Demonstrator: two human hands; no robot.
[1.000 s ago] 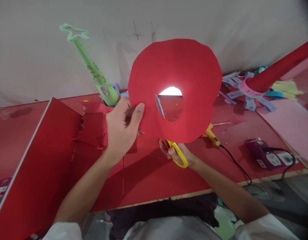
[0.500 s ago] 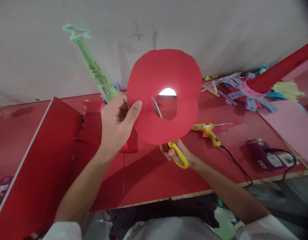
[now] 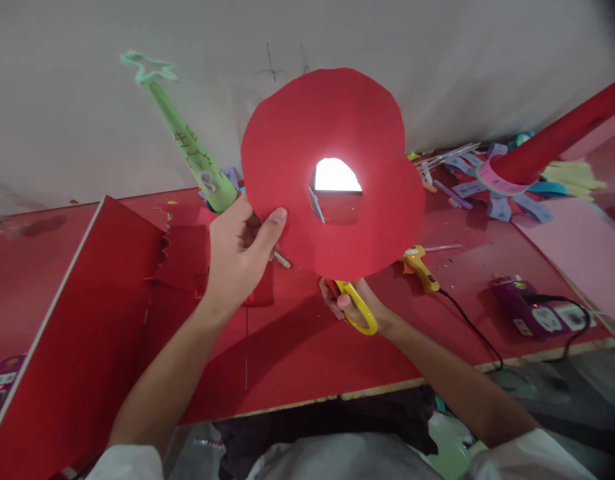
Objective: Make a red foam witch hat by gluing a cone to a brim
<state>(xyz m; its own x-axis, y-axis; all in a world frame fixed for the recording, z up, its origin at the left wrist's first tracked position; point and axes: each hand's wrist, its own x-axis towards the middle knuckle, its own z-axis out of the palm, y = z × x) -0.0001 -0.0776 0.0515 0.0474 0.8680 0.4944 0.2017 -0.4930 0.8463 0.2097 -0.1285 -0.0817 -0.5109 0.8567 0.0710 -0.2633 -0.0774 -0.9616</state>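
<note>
A rounded red paper with a hole in its middle is raised above the table. My left hand pinches its left edge between thumb and fingers. Below the paper, my right hand is closed on yellow-handled scissors. The scissors reach up behind the paper, and a bit of blade shows at the left side of the hole. Most of the blades is hidden by the paper.
A green cone with a star top stands behind my left hand. A yellow glue gun and a purple power socket lie right. A red board slants at left; a red cone leans at far right.
The red paper has turned and moved up a little, so its outline looks different and its hole sits higher. My right hand with the scissors has hardly moved.
</note>
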